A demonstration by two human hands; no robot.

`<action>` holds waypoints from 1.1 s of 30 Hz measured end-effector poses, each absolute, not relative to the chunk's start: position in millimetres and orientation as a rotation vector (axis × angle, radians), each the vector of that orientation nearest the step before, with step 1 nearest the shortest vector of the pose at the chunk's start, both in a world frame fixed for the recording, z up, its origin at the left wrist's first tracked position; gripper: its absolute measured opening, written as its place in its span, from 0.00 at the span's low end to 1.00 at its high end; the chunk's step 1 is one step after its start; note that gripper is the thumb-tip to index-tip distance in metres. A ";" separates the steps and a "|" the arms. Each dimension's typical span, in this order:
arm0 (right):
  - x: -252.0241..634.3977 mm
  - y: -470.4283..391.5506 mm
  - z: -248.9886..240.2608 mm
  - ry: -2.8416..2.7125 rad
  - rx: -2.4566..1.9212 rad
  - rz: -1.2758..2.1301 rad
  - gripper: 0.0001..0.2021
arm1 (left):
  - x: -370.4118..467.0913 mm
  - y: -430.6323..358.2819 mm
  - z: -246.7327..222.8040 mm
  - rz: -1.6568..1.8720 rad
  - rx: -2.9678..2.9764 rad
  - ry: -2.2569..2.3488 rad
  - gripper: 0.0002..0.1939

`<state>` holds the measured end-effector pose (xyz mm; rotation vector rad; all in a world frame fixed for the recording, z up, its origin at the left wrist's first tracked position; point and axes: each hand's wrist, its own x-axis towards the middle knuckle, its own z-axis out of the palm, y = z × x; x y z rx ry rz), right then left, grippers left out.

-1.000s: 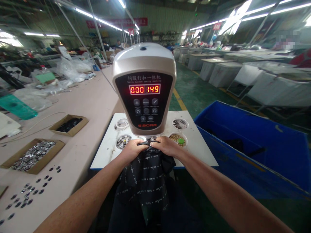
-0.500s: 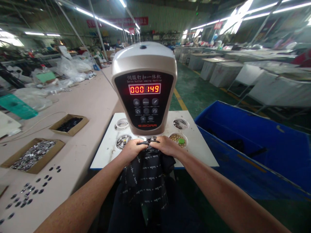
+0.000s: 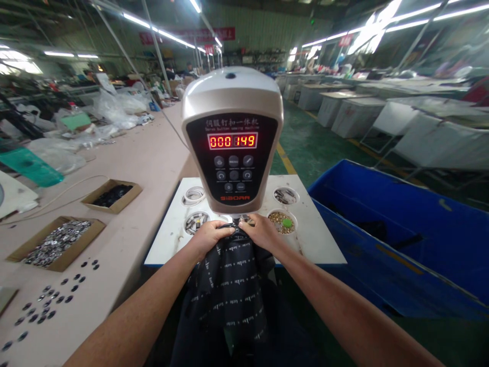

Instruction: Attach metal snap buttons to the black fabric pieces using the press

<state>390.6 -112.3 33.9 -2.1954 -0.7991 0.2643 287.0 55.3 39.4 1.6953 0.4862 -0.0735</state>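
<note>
A black fabric piece with white printed lettering (image 3: 233, 280) hangs from my hands down over my lap. My left hand (image 3: 210, 235) pinches its upper edge just below the head of a button machine (image 3: 232, 153). On the other side, my right hand (image 3: 263, 232) grips the same edge, thumb and fingers closed close to the machine's working point. The machine's red display reads 000 149. Its head and my fingers hide most of the spot where the cloth meets the tool.
The white machine table (image 3: 168, 244) has round wells with metal parts and brass-coloured pieces. On the left worktable (image 3: 126, 234) sit a box of metal snaps (image 3: 57, 244), a box of black parts (image 3: 111, 196) and scattered snaps. A blue bin (image 3: 382, 244) stands right.
My right hand's fingers have shifted slightly at the fabric edge, and the cloth hangs a little straighter. The whole view has moved slightly; the display reading is unchanged.
</note>
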 end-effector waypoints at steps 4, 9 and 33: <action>386.3 -110.7 30.0 -0.807 -2.270 0.207 0.09 | 283.5 52.6 38.5 0.024 1.776 0.502 0.21; 386.0 -112.4 25.8 -0.838 -2.295 0.171 0.10 | 283.7 49.4 35.5 0.158 1.902 0.513 0.18; 393.2 -115.5 24.1 -0.960 -2.319 0.107 0.11 | 279.5 58.4 19.7 0.267 2.349 0.254 0.14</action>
